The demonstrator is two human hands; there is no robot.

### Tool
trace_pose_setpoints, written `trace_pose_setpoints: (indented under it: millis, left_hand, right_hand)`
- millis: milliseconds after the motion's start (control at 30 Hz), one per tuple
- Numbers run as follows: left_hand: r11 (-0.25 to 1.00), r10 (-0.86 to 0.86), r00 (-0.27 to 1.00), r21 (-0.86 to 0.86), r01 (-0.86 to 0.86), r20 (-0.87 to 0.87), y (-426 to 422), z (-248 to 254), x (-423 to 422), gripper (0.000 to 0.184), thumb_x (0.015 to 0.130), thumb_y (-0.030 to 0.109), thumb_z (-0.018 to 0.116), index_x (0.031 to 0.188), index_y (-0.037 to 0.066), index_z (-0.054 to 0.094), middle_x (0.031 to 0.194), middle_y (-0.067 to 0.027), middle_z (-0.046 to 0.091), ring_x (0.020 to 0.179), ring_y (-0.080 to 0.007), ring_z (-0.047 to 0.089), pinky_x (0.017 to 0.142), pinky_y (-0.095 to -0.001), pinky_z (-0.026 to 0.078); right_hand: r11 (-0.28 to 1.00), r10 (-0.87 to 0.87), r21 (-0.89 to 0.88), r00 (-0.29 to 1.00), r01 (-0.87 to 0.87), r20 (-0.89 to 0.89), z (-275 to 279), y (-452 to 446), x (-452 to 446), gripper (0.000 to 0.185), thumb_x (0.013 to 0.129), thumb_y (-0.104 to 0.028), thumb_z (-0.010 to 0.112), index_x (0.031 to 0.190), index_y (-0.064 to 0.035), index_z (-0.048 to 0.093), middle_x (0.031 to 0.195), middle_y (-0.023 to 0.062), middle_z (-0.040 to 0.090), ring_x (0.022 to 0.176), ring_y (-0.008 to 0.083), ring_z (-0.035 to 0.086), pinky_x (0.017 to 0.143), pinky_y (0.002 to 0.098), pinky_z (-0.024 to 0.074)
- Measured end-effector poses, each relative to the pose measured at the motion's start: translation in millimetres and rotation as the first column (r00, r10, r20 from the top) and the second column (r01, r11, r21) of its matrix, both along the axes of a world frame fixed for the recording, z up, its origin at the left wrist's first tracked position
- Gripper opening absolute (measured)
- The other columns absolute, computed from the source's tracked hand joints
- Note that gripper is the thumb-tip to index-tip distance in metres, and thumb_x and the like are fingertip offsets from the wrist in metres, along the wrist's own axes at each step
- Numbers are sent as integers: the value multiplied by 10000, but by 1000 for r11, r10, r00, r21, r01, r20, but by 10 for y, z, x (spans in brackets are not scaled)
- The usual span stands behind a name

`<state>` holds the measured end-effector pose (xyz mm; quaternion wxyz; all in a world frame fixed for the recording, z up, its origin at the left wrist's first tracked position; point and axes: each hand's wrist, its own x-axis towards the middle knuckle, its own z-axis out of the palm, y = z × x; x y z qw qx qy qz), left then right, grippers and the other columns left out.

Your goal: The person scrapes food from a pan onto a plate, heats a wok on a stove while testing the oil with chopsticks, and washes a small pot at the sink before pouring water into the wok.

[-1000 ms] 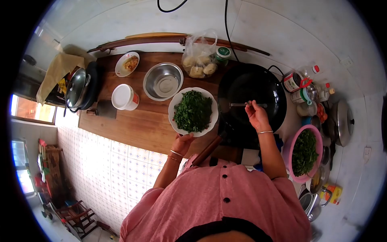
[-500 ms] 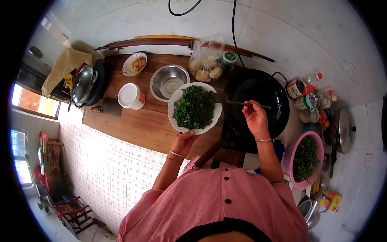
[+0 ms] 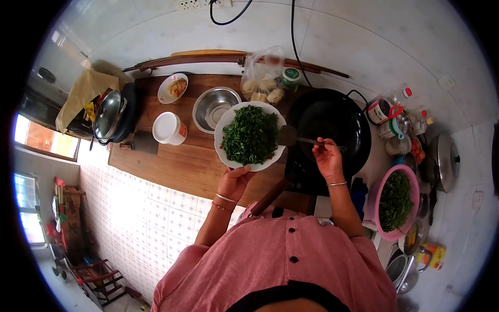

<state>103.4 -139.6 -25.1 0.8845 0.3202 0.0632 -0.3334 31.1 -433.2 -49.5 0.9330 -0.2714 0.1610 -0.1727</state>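
My left hand (image 3: 236, 179) grips the near rim of a white plate (image 3: 220, 151), thumb on top. Chopped dark green leaves (image 3: 250, 134) with a few red bits are heaped on that plate. My right hand (image 3: 327, 158) is closed around the thin handle of a spatula (image 3: 287, 135), whose dark flat blade is beside the plate's right edge. Whether blade and plate touch, I cannot tell. Below my right hand sits a black wok (image 3: 332, 117), with nothing visible in it but a sheen. The wok's wooden handle (image 3: 270, 196) points toward my body.
On the wooden counter (image 3: 182, 166) stand a steel bowl (image 3: 200, 112), a white tub (image 3: 166, 127), a bowl of yellowish food (image 3: 165, 96) and a bag of pale round pieces (image 3: 262, 86). At right are a pink basin (image 3: 375, 208) of greens, bottles (image 3: 403, 96) and a lid (image 3: 447, 161).
The spatula's blade has turned, so its flat face shows more beside the plate. Both hands stay in nearly the same place, and the view has shifted slightly.
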Motion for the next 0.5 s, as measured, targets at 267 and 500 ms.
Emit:
trace_pose_setpoints:
  millis: [267,500]
  left_hand:
    - [999,0,1000,35,1,-9,-23,34,-48,522,756,-94,517,1238,90,433,1190,-86,519,1080,-253,525,911,-386,471]
    - [1000,17,1000,14,-16,-24,-45,40,-92,490,765,-85,529,1227,43,430,1156,-110,532,1038,-256,546,878,-388,491]
  right_hand:
    - [993,-87,-76,996,88,19,-33,-165,-159,144,788,-37,507,892,-47,606,963,134,630,792,221,624,772,353,533]
    - [947,-309,-101,951,306,-22,178,-308,-260,140,841,-96,544,926,-3,606,922,140,640,779,202,639,747,317,552]
